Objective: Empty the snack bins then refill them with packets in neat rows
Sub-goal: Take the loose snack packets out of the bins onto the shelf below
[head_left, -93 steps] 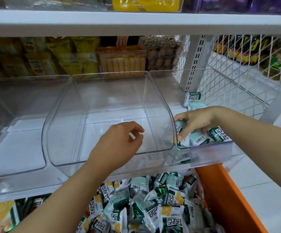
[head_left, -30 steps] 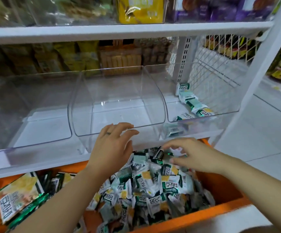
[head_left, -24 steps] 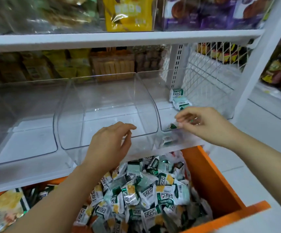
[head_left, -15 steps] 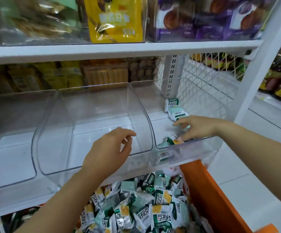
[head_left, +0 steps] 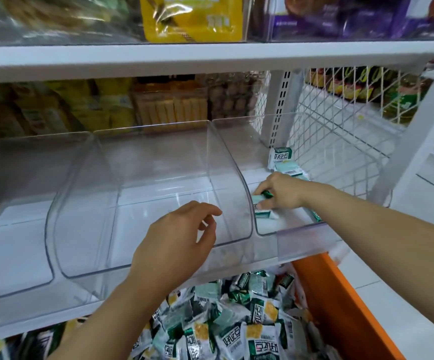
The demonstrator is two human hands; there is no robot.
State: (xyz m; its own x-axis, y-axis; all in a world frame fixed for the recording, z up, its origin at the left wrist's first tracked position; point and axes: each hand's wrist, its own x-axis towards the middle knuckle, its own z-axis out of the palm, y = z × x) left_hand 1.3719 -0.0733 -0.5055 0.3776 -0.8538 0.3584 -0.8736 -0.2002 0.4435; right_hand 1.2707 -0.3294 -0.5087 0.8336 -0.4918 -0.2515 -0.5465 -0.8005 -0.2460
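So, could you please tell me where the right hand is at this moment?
In the head view, the right hand is inside the rightmost clear bin, right of the empty middle bin, pressing green packets onto the bin floor.

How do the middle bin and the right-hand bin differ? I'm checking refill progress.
The middle bin holds nothing; the right-hand bin holds a row of green packets. The left hand hovers empty at the middle bin's front; the right hand reaches into the right-hand bin, pressing packets down. Both are clear plastic with curved sides, side by side on one shelf.
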